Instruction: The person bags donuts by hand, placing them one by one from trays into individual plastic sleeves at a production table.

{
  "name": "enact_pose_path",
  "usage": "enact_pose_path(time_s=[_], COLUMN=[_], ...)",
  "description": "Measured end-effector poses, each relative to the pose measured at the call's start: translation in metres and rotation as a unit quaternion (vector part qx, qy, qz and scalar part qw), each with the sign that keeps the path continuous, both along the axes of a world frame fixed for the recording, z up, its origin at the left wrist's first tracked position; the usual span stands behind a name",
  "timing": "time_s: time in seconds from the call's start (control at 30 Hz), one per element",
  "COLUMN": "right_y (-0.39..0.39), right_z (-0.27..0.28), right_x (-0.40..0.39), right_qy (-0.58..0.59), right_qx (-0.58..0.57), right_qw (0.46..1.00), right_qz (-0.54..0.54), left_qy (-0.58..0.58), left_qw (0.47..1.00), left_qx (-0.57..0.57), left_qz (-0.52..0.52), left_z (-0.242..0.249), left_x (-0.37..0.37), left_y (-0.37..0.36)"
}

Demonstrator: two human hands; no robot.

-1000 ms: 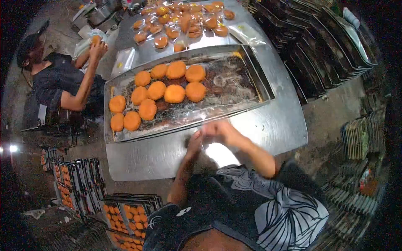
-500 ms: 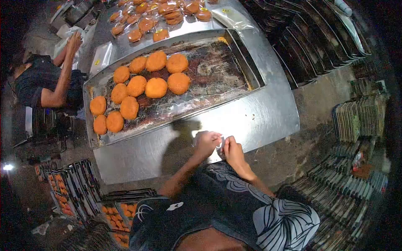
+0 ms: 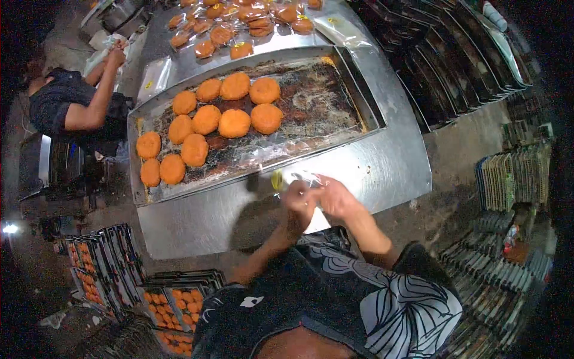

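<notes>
My left hand [image 3: 296,200] and my right hand [image 3: 338,197] are close together over the front edge of the metal table [image 3: 394,164]. Between and beyond their fingers shows a clear plastic bag [image 3: 304,176] with a yellow-green label at its left end. Both hands look closed on it, though motion blurs the fingers. Whether anything is inside the bag cannot be made out. Just past my hands lies a dark, worn baking tray [image 3: 311,96], with several round orange-brown buns [image 3: 234,123] on its left and middle part.
Bagged buns [image 3: 257,21] lie at the table's far side, with flat packs of empty bags [image 3: 341,30] nearby. Another person [image 3: 78,107] works at the left. Stacked trays [image 3: 460,60] stand right; racks of bun-filled trays [image 3: 170,308] stand lower left.
The plastic bag with its label now shows beyond my hands, where only a small bit showed before. My right hand has turned over and risen slightly. The view has shifted a little.
</notes>
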State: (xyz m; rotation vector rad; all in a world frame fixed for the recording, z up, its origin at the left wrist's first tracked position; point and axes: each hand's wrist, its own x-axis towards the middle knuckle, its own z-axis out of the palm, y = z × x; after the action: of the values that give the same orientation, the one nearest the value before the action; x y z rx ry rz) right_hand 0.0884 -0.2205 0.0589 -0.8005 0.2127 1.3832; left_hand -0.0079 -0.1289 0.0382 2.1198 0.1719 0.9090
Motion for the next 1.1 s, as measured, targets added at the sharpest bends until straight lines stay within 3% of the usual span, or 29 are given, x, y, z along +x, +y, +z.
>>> enact_pose_path(time_s=[0.03,0.07,0.13,0.17,0.2,0.27,0.3,0.33,0.37,0.4,0.43,0.47,0.5,0.53,0.57,0.6,0.63,0.7,0.73,0.77,0.8,0.83,0.87,0.93,0.97,1.0,1.07,1.1], right_y=[0.012,0.028,0.066,0.076,0.082,0.095,0.102,0.111,0.121,0.137,0.163,0.177,0.197,0.197,0.191,0.184,0.17,0.14,0.124,0.118,0.116,0.12,0.118,0.113,0.104,0.093,0.095,0.098], right_z=[0.004,0.008,0.029,0.02,0.015,-0.014,-0.049,-0.053,-0.055,-0.035,-0.073,-0.089,-0.145,-0.134,-0.122,-0.102,-0.074,-0.045,0.003,0.01,0.035,0.045,0.045,0.046,0.02,0.027,0.009,0.011], right_x=[0.011,0.012,-0.004,-0.008,-0.021,-0.045,-0.038,-0.018,0.001,0.036,0.072,0.077,0.086,0.082,0.084,0.079,0.058,0.028,0.0,-0.012,-0.025,-0.033,-0.03,-0.019,-0.018,-0.036,-0.046,-0.04], right_qy=[0.063,-0.116,-0.053,-0.059,-0.027,0.132,-0.099,-0.277,-0.441,-0.547,-0.782,-0.788,-0.789,-0.789,-0.7,-0.559,-0.635,-0.541,-0.5,-0.583,-0.578,-0.458,-0.46,-0.704,-0.697,-0.623,-0.537,-0.586], right_qx=[0.043,-0.027,0.188,0.257,0.243,0.16,0.136,0.079,-0.006,-0.119,-0.33,-0.47,-0.495,-0.491,-0.391,-0.266,-0.188,-0.048,-0.014,-0.001,0.037,0.09,0.081,-0.055,-0.005,0.002,0.0,-0.054], right_qw=[0.995,0.987,0.954,0.939,0.947,0.977,0.985,0.957,0.896,0.829,0.528,0.398,0.363,0.367,0.597,0.784,0.74,0.827,0.856,0.807,0.807,0.871,0.869,0.697,0.709,0.769,0.807,0.772], right_qz=[-0.07,-0.106,-0.228,-0.222,-0.209,-0.054,0.024,0.039,0.056,0.011,-0.023,0.0,-0.029,-0.028,-0.042,-0.052,-0.115,-0.148,-0.129,-0.092,-0.111,-0.152,-0.164,-0.122,-0.109,-0.141,-0.245,-0.238], left_qy=[0.028,0.027,-0.085,-0.127,-0.132,-0.124,-0.103,-0.092,-0.081,-0.156,-0.228,-0.227,-0.256,-0.283,-0.296,-0.295,-0.324,-0.363,-0.363,-0.362,-0.358,-0.313,-0.304,-0.279,-0.284,-0.284,-0.273,-0.262], left_qw=[0.997,0.997,0.989,0.976,0.863,0.631,0.66,0.674,0.687,0.681,0.667,0.666,0.612,0.556,0.565,0.565,0.557,0.543,0.543,0.567,0.592,0.678,0.676,0.677,0.567,0.568,0.645,0.593], left_qx=[0.028,0.027,-0.106,-0.149,-0.487,-0.758,-0.741,-0.731,-0.722,-0.713,-0.696,-0.695,-0.734,-0.768,-0.756,-0.754,-0.755,-0.751,-0.752,-0.735,-0.719,-0.665,-0.672,-0.681,-0.754,-0.752,-0.673,-0.736], left_qz=[-0.069,-0.065,0.054,0.093,-0.013,-0.11,-0.068,-0.043,-0.017,0.062,0.14,0.147,0.148,0.148,0.15,0.155,0.119,0.094,0.087,0.079,0.069,0.024,0.015,-0.005,-0.169,-0.178,-0.237,-0.196], left_z=[0.019,0.014,-0.007,-0.015,-0.019,-0.027,-0.03,-0.03,-0.03,-0.029,-0.027,-0.022,-0.012,0.002,0.016,0.014,0.011,0.004,0.004,0.004,0.003,0.004,0.006,0.025,0.024,0.026,0.025,0.0], left_x=[-0.003,0.0,0.011,0.013,0.001,-0.021,-0.029,-0.036,-0.043,-0.045,-0.047,-0.051,-0.054,-0.057,-0.059,-0.065,-0.071,-0.071,-0.067,-0.059,-0.052,-0.045,-0.036,-0.021,-0.023,-0.019,-0.007,-0.006], left_y=[0.005,0.01,0.029,0.041,0.064,0.096,0.107,0.118,0.129,0.139,0.145,0.148,0.151,0.156,0.155,0.158,0.162,0.17,0.167,0.16,0.15,0.136,0.126,0.112,0.117,0.107,0.072,0.063])
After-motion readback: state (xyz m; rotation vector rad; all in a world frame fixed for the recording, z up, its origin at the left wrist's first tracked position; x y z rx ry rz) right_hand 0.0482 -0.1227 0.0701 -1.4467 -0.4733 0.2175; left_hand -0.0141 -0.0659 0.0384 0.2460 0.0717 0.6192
